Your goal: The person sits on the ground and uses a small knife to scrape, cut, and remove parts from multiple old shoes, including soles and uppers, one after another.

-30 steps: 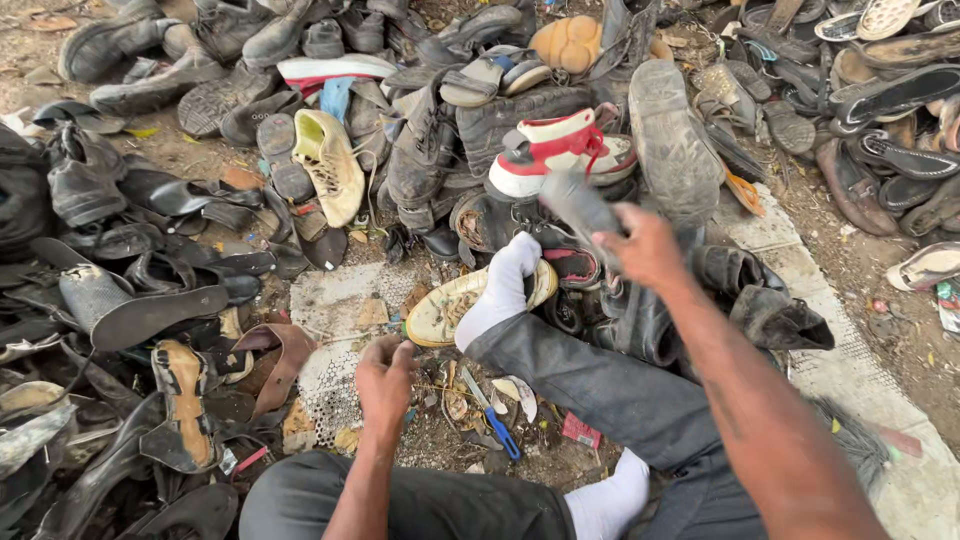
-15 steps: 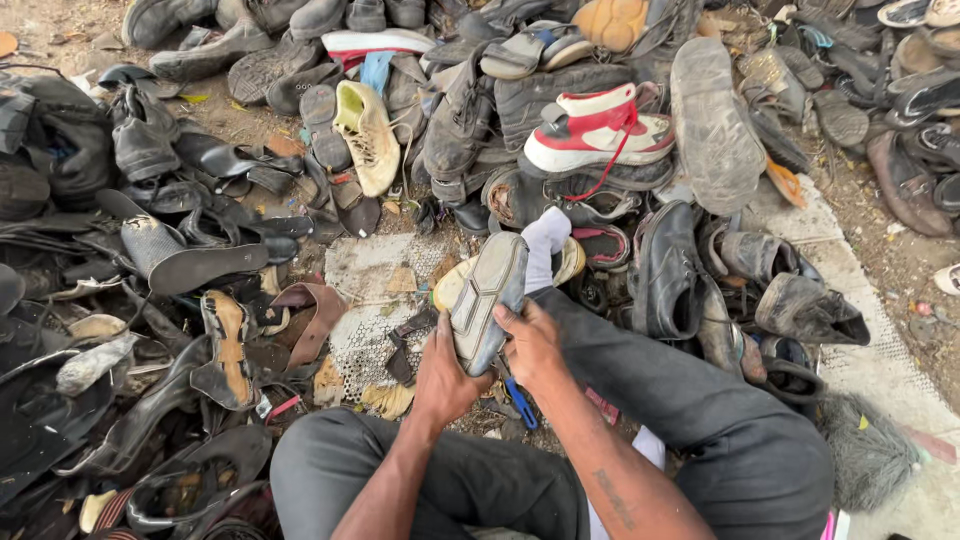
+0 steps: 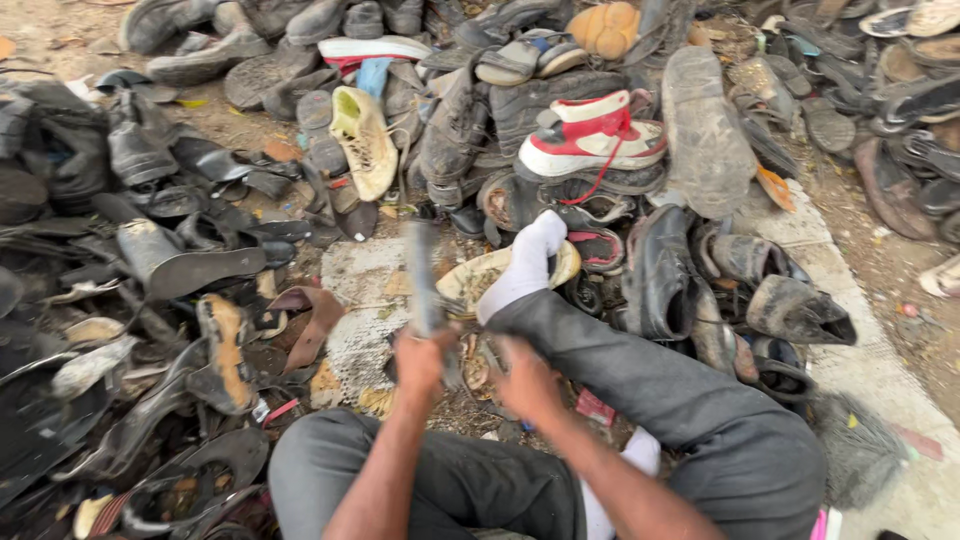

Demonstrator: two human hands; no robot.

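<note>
Half a second before, both hands had cupped a grey shoe sole low over the lap, its flat face turned toward the camera; by this moment the sole (image 3: pixel 424 280) had been swung upright and edge-on, so it showed as a thin, blurred grey strip.

From the head camera, the only view, the left hand (image 3: pixel 422 358) was clenched around the lower end of the sole, and the rest of it rose straight up from the fist. The right hand (image 3: pixel 527 378) sat just beside the left, at the same height. It was blurred, and I could not tell whether it gripped the base of the sole or only hovered by it.

Beyond the hands, a white sock (image 3: pixel 525 262) on the person's foot rested on a yellowish insole (image 3: pixel 470 278), with the grey trouser leg (image 3: pixel 680 390) running back to the right. Directly under and ahead of the hands lay a pale woven mat (image 3: pixel 365 320) strewn with scraps. To the left of the left hand lay loose dark soles and torn uppers (image 3: pixel 200 265). Farther ahead of the hands was a heap of worn shoes, among them a red and white sneaker (image 3: pixel 592 135) and a yellowish shoe (image 3: pixel 364 140).

As for progress, one piece was in hand and being turned over. Judging by the stripped soles to the left against the large untouched heap ahead, most of the pile remained unhandled.
</note>
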